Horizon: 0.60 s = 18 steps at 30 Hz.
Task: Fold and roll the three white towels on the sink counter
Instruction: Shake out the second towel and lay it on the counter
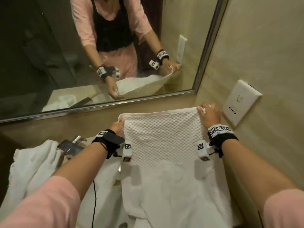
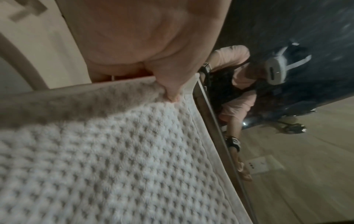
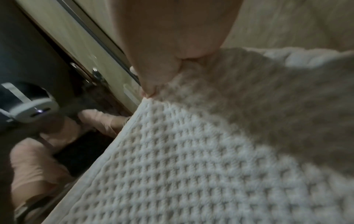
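Two hands pinch the far corners of the towel: left hand on the far-left corner, right hand on the far-right. Each grip is closed on cloth. Towel lies on the surface, far hem parallel to the mirror, long axis running near-far toward the body. Likely next: fold far edge toward near. Second towel sits bunched at left.

A white waffle-textured towel lay on the counter before the metal-framed wall mirror, with a crumpled white towel left and a white wall socket plate right.
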Each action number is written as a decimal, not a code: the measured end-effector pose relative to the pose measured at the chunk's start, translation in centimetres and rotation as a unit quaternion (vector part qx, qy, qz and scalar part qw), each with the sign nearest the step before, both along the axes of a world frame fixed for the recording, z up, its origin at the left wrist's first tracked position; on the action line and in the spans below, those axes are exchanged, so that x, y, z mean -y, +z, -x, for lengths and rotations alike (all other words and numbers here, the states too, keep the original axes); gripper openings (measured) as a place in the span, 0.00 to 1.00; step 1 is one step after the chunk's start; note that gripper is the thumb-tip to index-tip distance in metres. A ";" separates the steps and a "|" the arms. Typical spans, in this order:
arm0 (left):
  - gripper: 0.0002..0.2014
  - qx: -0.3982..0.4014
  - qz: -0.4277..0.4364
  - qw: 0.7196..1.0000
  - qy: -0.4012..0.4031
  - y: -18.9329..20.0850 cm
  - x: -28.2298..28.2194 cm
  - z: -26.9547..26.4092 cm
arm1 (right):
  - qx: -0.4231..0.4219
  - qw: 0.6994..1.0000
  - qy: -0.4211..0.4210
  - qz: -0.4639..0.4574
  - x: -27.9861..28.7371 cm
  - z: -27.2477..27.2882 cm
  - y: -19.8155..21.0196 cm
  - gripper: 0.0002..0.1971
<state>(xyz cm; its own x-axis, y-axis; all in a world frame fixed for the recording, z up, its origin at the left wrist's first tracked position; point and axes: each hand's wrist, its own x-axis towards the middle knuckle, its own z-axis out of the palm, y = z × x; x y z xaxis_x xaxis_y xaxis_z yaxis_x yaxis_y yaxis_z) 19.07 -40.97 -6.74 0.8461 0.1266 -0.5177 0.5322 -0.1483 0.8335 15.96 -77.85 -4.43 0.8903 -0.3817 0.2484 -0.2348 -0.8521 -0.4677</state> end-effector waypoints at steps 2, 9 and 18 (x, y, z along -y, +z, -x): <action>0.27 -0.014 -0.056 0.998 -0.014 -1.7 0.4 -1.1 | -0.008 1.000 -0.003 0.003 0.1 -1.8 -1.8 0.14; 0.30 -0.055 -0.089 0.994 -0.009 -6.5 0.0 -5.0 | -0.029 0.999 0.000 0.028 -0.2 -6.0 -5.3 0.13; 0.32 -0.111 -0.137 0.984 0.004 -9.4 0.4 -7.6 | -0.020 0.997 0.025 0.072 -0.1 -9.7 -7.5 0.10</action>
<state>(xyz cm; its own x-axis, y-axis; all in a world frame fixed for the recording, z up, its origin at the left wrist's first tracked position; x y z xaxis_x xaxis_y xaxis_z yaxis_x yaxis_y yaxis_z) 26.66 -41.34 -16.10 0.7144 0.2931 -0.6355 0.6988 -0.3471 0.6255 25.62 -77.71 -11.94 0.9175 -0.2998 0.2613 -0.2063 -0.9206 -0.3317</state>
